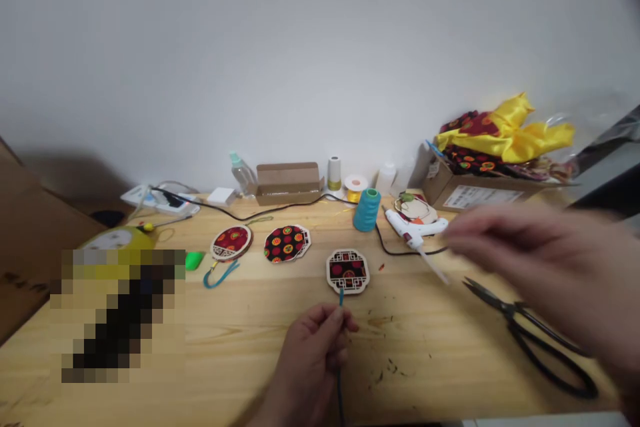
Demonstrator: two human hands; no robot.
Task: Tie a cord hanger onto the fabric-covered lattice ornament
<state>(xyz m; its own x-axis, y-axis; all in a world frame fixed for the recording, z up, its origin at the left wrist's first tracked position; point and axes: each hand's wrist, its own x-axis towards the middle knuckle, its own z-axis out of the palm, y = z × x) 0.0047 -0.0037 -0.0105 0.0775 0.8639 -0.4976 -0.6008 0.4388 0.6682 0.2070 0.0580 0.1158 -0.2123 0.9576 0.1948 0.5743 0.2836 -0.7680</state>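
My left hand (315, 353) pinches a teal cord (341, 297) between thumb and forefinger. Its short upper end reaches the front edge of a lobed lattice-framed ornament (349, 272) with dark patterned cloth; the rest hangs below the hand. I cannot tell whether the cord is fastened to the ornament. On the right, my right hand (530, 267) is raised above the table and smeared by motion, so anything in its fingers does not show. It is nearest to a white glue gun (413, 227) and large black scissors (510, 310). Behind the ornament stands a teal thread cone (367, 211).
Two more cloth-covered ornaments, one round (231, 242) and one octagonal (286, 243), lie to the left. An open cardboard box (290, 193) stands by the wall. Yellow and patterned fabric (510, 133) overflows a right-hand box. A black cable (240, 217) crosses the table.
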